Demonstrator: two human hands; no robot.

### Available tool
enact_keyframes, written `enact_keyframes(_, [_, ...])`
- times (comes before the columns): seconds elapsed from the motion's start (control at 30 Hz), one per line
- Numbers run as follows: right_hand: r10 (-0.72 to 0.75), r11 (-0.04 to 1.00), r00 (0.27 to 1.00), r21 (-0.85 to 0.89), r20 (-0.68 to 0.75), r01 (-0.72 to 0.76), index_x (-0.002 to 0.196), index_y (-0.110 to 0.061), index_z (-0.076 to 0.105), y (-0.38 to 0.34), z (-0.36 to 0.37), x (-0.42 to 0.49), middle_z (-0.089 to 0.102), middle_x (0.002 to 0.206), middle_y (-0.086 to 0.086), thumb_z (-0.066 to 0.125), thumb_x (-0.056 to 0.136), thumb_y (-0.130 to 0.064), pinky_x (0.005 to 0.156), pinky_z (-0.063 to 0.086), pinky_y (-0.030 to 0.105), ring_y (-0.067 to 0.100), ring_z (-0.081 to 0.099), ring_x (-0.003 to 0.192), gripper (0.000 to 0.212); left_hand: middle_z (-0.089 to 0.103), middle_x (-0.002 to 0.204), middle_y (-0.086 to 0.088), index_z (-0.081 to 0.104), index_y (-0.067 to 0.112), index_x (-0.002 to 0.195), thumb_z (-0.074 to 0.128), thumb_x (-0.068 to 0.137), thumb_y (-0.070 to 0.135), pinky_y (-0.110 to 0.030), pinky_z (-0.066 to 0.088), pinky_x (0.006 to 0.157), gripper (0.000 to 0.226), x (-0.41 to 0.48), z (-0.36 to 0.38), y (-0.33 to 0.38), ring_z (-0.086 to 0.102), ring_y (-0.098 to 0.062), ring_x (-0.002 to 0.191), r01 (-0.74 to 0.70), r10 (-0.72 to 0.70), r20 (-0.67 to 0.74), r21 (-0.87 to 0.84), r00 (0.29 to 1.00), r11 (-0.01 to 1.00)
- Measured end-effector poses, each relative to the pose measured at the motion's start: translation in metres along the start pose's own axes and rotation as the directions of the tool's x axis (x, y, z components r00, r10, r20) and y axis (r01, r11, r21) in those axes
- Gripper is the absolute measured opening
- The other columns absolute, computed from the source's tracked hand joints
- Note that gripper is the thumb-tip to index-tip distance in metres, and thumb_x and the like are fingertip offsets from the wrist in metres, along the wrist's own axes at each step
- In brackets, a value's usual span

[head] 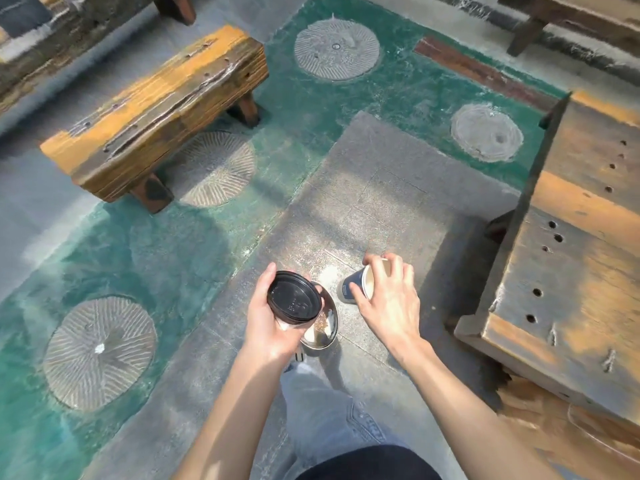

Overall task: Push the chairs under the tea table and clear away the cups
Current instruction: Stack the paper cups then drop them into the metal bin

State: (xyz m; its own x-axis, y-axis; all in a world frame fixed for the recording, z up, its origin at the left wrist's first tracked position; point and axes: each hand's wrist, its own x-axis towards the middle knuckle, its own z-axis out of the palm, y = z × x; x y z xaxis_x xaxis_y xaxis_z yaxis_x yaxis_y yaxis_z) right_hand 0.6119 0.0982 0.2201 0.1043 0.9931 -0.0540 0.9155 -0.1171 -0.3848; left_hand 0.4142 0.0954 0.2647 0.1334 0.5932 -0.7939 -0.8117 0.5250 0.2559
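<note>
Two hands busy: left hand (pixel 273 323) fingers grip black lid (pixel 293 296); right hand (pixel 388 299) fingers clasp tilted cup (pixel 356 285).

Sunlit green floor (pixel 145 258) set with millstones (pixel 98 351) and grey paving (pixel 363 202).

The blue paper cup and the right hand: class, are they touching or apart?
Touching. The head view shows the right hand wrapped around the tilted blue paper cup, its fingers pressed on the cup's side and rim.
</note>
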Motion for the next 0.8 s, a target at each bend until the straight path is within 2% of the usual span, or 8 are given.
enact_keyframes(0.07, [0.055,0.998,0.998,0.002,-0.002,-0.055,0.128,-0.033,0.047,-0.008,0.010,0.012,0.042,0.135,0.002,0.064,0.087,-0.051,0.077,0.056,0.044,0.025,0.039,0.120,0.048,0.068,0.108,-0.013,0.065,0.021,0.102,0.082,0.073,0.043,-0.054,0.042,0.107,0.041,0.019,0.005,0.015,0.065,-0.037,0.109,0.027,-0.027,-0.012,0.087,1.000,0.996])
enact_keyframes(0.17, [0.149,0.989,0.989,0.017,-0.008,-0.149,0.130,-0.034,0.047,-0.019,0.017,0.025,0.042,0.138,0.002,0.063,0.087,-0.052,0.080,0.057,0.046,0.026,0.039,0.122,0.050,0.070,0.099,-0.014,0.068,0.019,0.093,0.082,0.073,0.044,-0.054,0.044,0.105,0.035,0.036,0.015,0.034,0.068,-0.034,0.095,0.052,-0.050,-0.011,0.178,0.999,0.983])
enact_keyframes(0.23, [0.194,0.981,0.981,0.037,-0.027,-0.193,0.130,-0.035,0.046,-0.026,0.019,0.033,0.042,0.137,0.002,0.064,0.087,-0.051,0.080,0.058,0.047,0.026,0.038,0.123,0.049,0.067,0.104,-0.015,0.067,0.018,0.096,0.082,0.072,0.046,-0.054,0.043,0.107,0.040,0.045,0.026,0.049,0.063,-0.034,0.101,0.077,-0.078,-0.005,0.242,0.997,0.967])
enact_keyframes(0.37, [0.277,0.961,0.959,0.033,-0.056,-0.275,0.128,-0.034,0.047,-0.041,0.017,0.041,0.043,0.134,0.002,0.064,0.087,-0.051,0.080,0.058,0.045,0.025,0.039,0.121,0.048,0.068,0.103,-0.015,0.066,0.017,0.103,0.082,0.070,0.046,-0.050,0.053,0.092,0.046,0.054,0.047,0.071,0.061,-0.036,0.104,0.115,-0.130,0.025,0.326,0.991,0.938])
enact_keyframes(0.5, [0.364,0.932,0.928,0.036,-0.086,-0.362,0.130,-0.033,0.047,-0.054,0.012,0.038,0.043,0.135,0.002,0.064,0.087,-0.050,0.081,0.058,0.044,0.026,0.040,0.120,0.049,0.070,0.107,-0.016,0.070,0.018,0.100,0.081,0.074,0.046,-0.050,0.050,0.096,0.040,0.061,0.059,0.087,0.063,-0.036,0.105,0.156,-0.184,0.034,0.397,0.982,0.905])
enact_keyframes(0.6, [0.434,0.901,0.894,0.022,-0.111,-0.434,0.131,-0.033,0.047,-0.065,0.012,0.032,0.043,0.136,0.003,0.063,0.088,-0.051,0.083,0.058,0.045,0.025,0.039,0.120,0.049,0.072,0.106,-0.015,0.079,0.024,0.082,0.077,0.082,0.044,-0.055,0.048,0.101,0.021,0.068,0.060,0.092,0.065,-0.037,0.104,0.175,-0.211,0.029,0.455,0.977,0.873])
enact_keyframes(0.67, [0.487,0.871,0.861,0.015,-0.146,-0.491,0.129,-0.034,0.047,-0.076,0.015,0.024,0.044,0.135,0.002,0.063,0.088,-0.051,0.081,0.058,0.044,0.024,0.040,0.118,0.048,0.072,0.103,-0.015,0.079,0.026,0.071,0.078,0.080,0.043,-0.056,0.049,0.099,0.020,0.070,0.059,0.097,0.067,-0.035,0.099,0.194,-0.251,0.047,0.504,0.967,0.842])
enact_keyframes(0.8, [0.605,0.792,0.769,0.057,-0.207,-0.608,0.128,-0.035,0.045,-0.104,0.023,0.001,0.042,0.134,0.001,0.059,0.088,-0.052,0.083,0.056,0.043,0.024,0.040,0.116,0.046,0.073,0.100,-0.017,0.074,0.017,0.092,0.083,0.072,0.044,-0.052,0.056,0.087,0.035,0.077,0.048,0.111,0.072,-0.035,0.085,0.258,-0.389,0.079,0.625,0.918,0.737])
